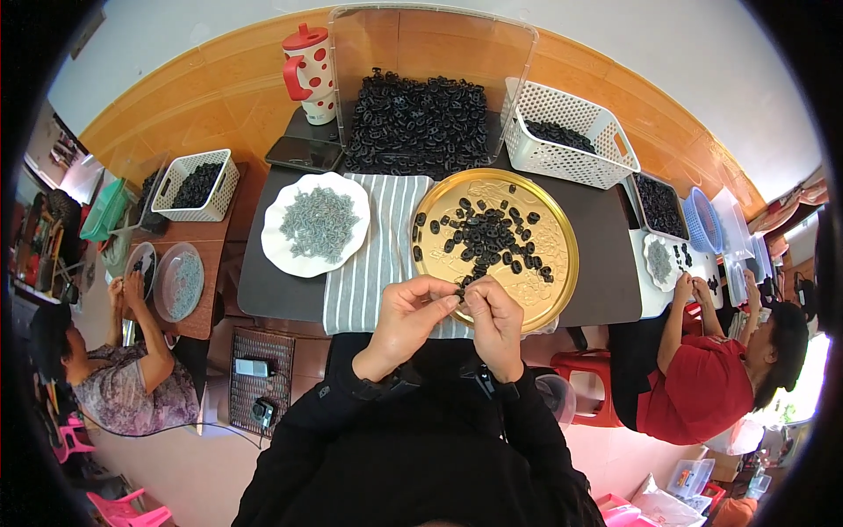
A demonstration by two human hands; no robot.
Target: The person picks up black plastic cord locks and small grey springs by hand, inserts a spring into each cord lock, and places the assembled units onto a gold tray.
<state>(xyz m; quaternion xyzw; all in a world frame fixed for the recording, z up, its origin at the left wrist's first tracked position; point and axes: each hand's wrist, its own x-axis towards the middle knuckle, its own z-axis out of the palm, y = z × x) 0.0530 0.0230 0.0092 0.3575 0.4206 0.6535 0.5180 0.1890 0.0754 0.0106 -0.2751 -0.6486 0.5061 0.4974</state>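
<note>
- Small black piece (462,293): at the fingertips of both hands, over the tray's near rim; its exact shape is mostly hidden by the fingers.
- Bare left hand (405,318): thumb and forefinger pressed together, pinching the piece from the left.
- Bare right hand (496,320): thumb and fingertips closed on the same piece from the right, touching or almost touching the left fingertips.
- Round gold-coloured tray with an embossed floor (559,235): just beyond the hands, with a loose heap of small black oval pieces (486,234) at its middle and others scattered around.
- Grey-and-white striped cloth (386,228): on the dark tabletop (606,272), partly under the tray.
- White plate with a scalloped rim (273,230): left of the cloth, bearing a pile of thin grey pieces (318,224).
- Clear plastic bin (430,39): behind the cloth and tray, holding many black pieces.
- White perforated plastic basket (608,160): right of the bin, also holding black pieces.
- Dark smartphone (303,154) and red-dotted white tumbler with a red lid (314,81): left of the bin.
- Co-worker in a patterned top (145,400) at left, another in a red top (702,391) at right: both seated at tables.
</note>
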